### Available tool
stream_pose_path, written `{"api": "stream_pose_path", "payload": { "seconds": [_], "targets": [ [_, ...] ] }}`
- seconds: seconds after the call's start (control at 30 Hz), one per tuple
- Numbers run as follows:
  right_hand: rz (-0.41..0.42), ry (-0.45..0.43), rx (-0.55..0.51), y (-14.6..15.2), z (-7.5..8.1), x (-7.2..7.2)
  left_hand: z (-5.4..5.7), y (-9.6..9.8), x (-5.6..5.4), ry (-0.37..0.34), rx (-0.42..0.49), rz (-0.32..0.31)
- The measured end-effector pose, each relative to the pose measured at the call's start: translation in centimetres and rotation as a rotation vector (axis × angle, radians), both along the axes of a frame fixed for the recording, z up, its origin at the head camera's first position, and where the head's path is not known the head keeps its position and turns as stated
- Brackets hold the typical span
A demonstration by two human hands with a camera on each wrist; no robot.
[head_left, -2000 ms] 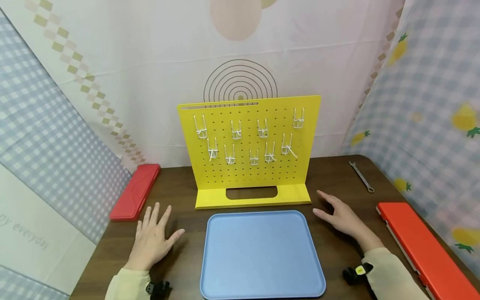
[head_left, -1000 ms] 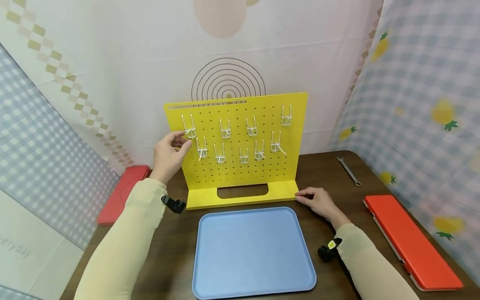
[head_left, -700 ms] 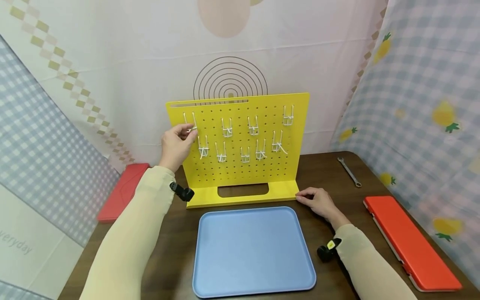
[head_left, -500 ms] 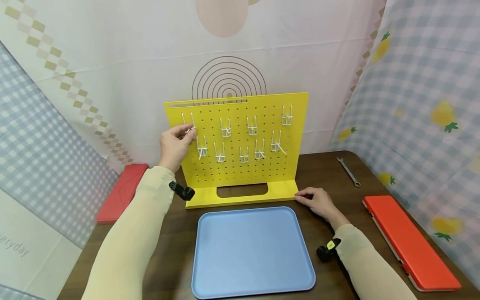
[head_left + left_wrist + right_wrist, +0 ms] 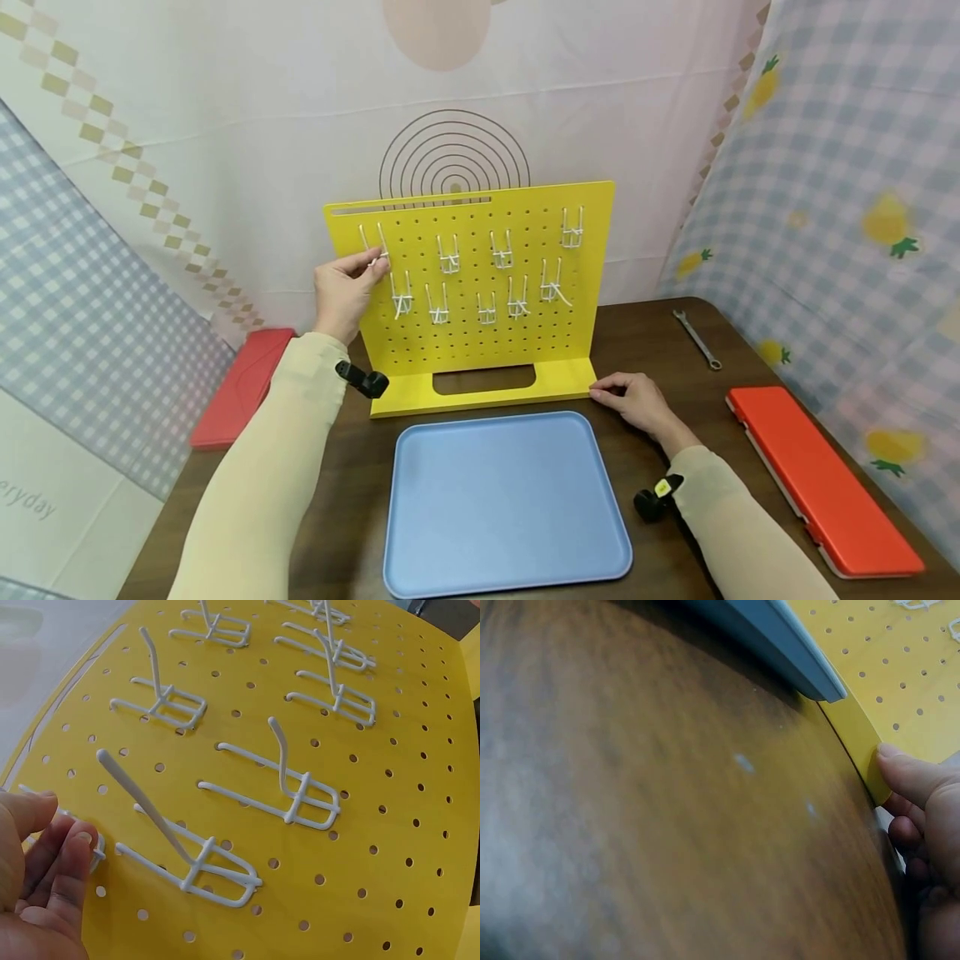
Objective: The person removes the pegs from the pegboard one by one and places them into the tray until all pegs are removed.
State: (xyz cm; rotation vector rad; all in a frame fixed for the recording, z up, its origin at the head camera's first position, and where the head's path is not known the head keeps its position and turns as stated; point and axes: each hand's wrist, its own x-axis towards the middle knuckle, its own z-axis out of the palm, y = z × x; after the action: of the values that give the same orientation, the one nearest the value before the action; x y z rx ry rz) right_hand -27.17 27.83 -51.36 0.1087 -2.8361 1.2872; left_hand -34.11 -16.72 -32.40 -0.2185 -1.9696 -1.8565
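A yellow pegboard [image 5: 468, 346] stands upright on the table, with several white wire hooks [image 5: 551, 287] hung on its face. At its upper left my left hand [image 5: 341, 292] pinches one white pegboard hook [image 5: 382, 236] between thumb and fingers; in the left wrist view the fingers cover most of that hook [image 5: 99, 847]. Its two upper prongs still meet the board. Down at the front right corner of the pegboard's base [image 5: 566, 382], my right hand [image 5: 637, 404] grips the edge. The right wrist view has the thumb on top and the other fingers curled at the corner.
A blue tray [image 5: 506, 508] lies in front of the pegboard. To the right are a red case [image 5: 825, 483] and a combination wrench [image 5: 697, 340]. Another red case [image 5: 243, 387] sits at the left edge. Patterned cloth [image 5: 225, 100] encloses the table.
From beside the tray, my left hand has risen to the upper left hook and taken hold of it. My right hand has moved left onto the base's corner. The view has shifted slightly.
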Motion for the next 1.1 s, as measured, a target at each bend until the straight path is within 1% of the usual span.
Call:
{"api": "stream_pose_path", "payload": {
  "seconds": [0.13,0.27,0.33,0.43,0.47,0.53,0.63,0.73,0.77,0.83,0.93,1.0,1.1],
  "targets": [
    [-0.002,0.003,-0.004,0.0,0.0,0.0,0.1,0.0,0.1,-0.002,-0.012,0.015],
    [-0.004,0.006,-0.007,-0.1,0.0,0.1,0.5,-0.3,0.6,0.008,0.002,0.002],
    [-0.003,0.006,-0.007,-0.1,0.0,0.1,0.8,-0.5,1.1,0.03,0.012,-0.013],
    [-0.001,0.006,-0.008,-0.2,0.0,0.2,1.3,-0.9,2.2,0.086,-0.013,-0.019],
    [-0.002,0.007,-0.009,-0.2,0.0,0.2,1.4,-1.0,2.8,0.106,-0.029,-0.022],
    [-0.007,0.011,-0.012,-0.2,0.1,0.2,1.6,-1.2,4.1,0.15,-0.092,-0.011],
    [-0.012,0.015,-0.009,-0.2,0.2,0.3,1.9,-1.2,7.1,0.237,-0.2,0.014],
    [-0.008,0.007,-0.003,-0.1,0.2,0.3,1.7,-1.0,10.3,0.349,-0.313,0.062],
    [-0.006,0.005,-0.002,0.0,0.2,0.3,1.5,-1.0,11.2,0.38,-0.347,0.079],
    [-0.004,0.001,0.003,0.1,0.3,0.3,0.6,-1.1,12.6,0.426,-0.392,0.107],
    [0.0,0.003,0.009,0.1,0.3,0.3,-1.2,-1.4,14.3,0.421,-0.417,0.106],
    [0.003,0.002,0.011,0.1,0.3,0.3,-2.8,-1.6,15.0,0.399,-0.411,0.079],
    [0.006,0.001,0.003,0.0,0.4,0.3,-5.9,-2.0,15.3,0.345,-0.408,-0.004]
  ]
}}
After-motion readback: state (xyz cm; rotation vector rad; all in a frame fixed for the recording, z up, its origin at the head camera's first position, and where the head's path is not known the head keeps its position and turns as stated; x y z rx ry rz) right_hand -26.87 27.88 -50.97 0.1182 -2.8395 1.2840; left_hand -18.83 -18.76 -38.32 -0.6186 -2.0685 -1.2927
